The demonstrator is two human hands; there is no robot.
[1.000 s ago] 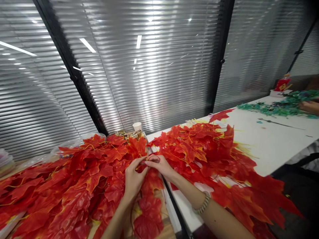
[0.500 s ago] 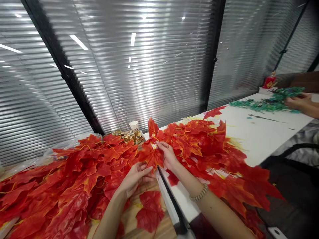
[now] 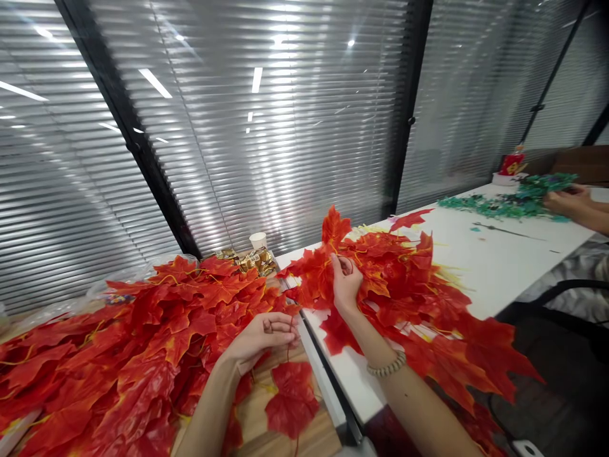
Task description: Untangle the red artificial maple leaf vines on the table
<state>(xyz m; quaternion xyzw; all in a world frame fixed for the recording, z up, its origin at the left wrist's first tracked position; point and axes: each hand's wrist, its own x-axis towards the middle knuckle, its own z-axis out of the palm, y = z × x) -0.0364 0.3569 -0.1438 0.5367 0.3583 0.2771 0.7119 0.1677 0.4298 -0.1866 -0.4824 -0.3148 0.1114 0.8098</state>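
My right hand [image 3: 347, 282] is closed, its thumb and fingers pinching an artificial maple leaf sprig [image 3: 335, 227] near its stem. The sprig's red-orange leaves stand up just beyond the fingertips, over the heap on the white table. Left of it, my left hand [image 3: 266, 339] hovers over the seam between the tables. Its fingers are bent together, with a thin leaf stem [image 3: 288, 353] at the fingertips. Below that hand a single red maple leaf [image 3: 292, 400] lies on the wooden tabletop [image 3: 259, 431]. One pile of maple leaves [image 3: 137, 349] spreads on the left, another leaf pile [image 3: 419, 298] on the right.
Gold-wrapped packets [image 3: 257, 261] and a paper cup [image 3: 258, 240] stand at the back, before the blinds [image 3: 285, 139]. On the white table [image 3: 504, 260], another person's hands [image 3: 568, 202] handle green garland [image 3: 504, 202]. A black chair [image 3: 566, 285] is at right.
My right hand has moved right and slightly up with the maple leaf sprig. My left hand has come off the leaf, and its fingers have drawn together.
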